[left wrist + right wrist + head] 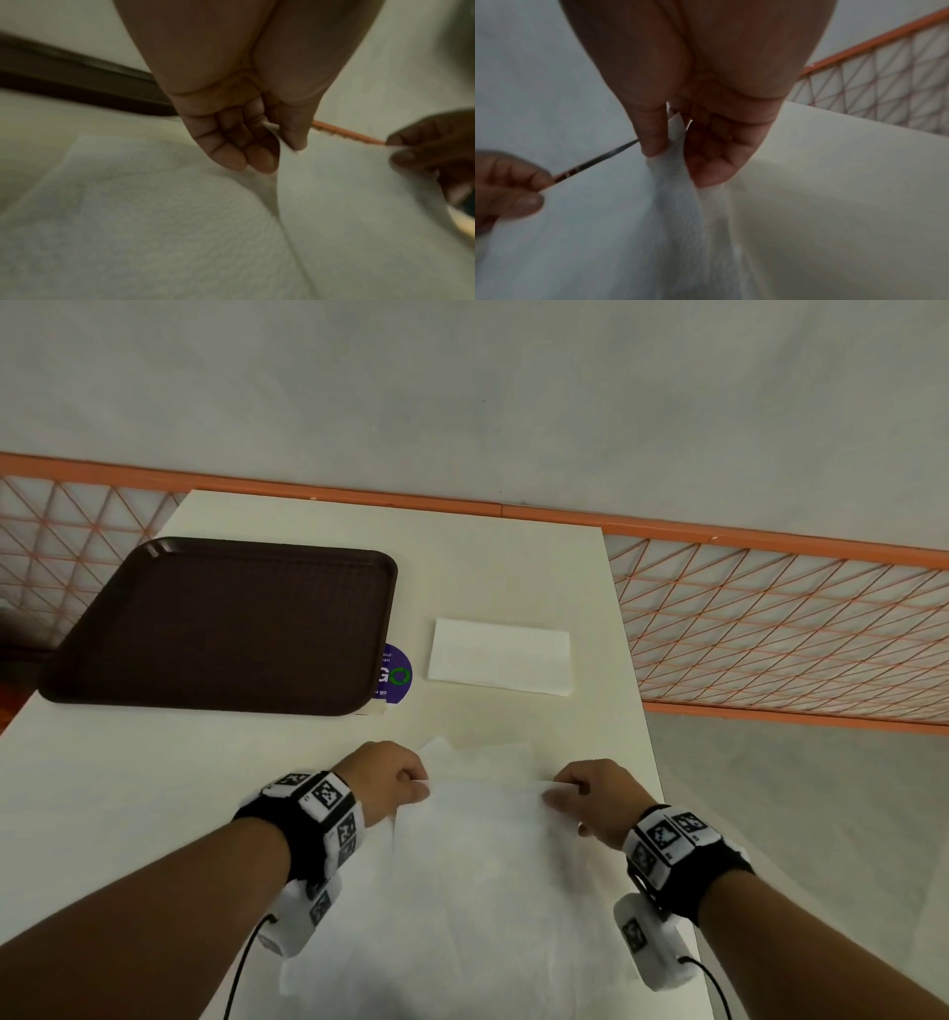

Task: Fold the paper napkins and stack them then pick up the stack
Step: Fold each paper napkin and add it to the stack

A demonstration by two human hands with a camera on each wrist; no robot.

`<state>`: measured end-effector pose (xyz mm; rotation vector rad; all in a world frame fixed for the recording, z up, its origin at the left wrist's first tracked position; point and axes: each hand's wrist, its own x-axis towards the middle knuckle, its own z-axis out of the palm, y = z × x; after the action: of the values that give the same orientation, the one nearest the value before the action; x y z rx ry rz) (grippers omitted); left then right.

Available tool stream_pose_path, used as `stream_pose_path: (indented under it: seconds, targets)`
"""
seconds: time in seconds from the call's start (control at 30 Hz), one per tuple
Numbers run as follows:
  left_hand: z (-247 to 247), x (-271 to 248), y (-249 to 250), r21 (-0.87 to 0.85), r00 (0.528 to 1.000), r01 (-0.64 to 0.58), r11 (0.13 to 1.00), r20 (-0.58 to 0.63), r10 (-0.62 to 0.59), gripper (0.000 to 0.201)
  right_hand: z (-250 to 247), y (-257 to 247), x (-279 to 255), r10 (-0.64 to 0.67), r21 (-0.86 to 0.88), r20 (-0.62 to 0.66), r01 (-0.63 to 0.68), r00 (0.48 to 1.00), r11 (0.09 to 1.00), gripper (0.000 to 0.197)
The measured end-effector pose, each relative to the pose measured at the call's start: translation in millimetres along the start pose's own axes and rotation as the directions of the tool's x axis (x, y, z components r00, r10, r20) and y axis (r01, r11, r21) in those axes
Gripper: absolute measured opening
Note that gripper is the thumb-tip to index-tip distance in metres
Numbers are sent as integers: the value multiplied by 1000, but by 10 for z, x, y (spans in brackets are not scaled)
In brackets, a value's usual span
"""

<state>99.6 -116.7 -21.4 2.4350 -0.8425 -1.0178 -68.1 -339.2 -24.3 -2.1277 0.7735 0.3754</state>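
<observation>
Napkins: one folded napkin (499,656) lies far on the bench (318,762), while your left hand (391,775) and right hand (590,793) each pinch an unfolded napkin (488,855), so stacking and pickup remain.

Head view: even, soft, moderately bright light; faint shadows under the dark brown plastic tray (221,624); straight lines bow toward the frame edges beyond it. Both wrist views: dim, grainy, motion-blurred, soft focus throughout.

Left hand (393,778) and right hand (590,796) each pinch a top corner of the open napkin (488,855), lifted over the desk (287,762). Folded napkin (499,655) lies beyond, w/ brown tray (221,624) on its left
</observation>
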Motion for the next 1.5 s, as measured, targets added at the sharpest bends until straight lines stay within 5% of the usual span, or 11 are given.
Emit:
stream_pose_path:
  seconds: [0.2,0.33,0.5,0.9,1.37,1.5]
  targets:
    - [-4,132,-56,-527,994,53,848,-52,-94,5,-37,18,62,139,484,-23,-111,990,868,7]
    - [-22,288,-29,-661,978,68,747,-103,-181,10,-131,-9,185,176,558,-65,-110,982,823,10]
    - [-186,635,55,-529,945,46,847,-252,-209,22,-312,-81,526,192,515,-149,-90,970,853,19]
    - [-723,1554,379,-350,874,-43,936,-467,-134,24,-861,-360,1488,179,333,-349,-57,920,941,18]
    - [-719,1895,332,-192,853,173,966,-462,-244,28,-794,-206,1868,222,137,-382,-182,897,974,21]
    - [-703,1884,313,-64,844,334,940,-425,-329,55,-810,-200,1821,259,54,-455,-264,852,963,36]
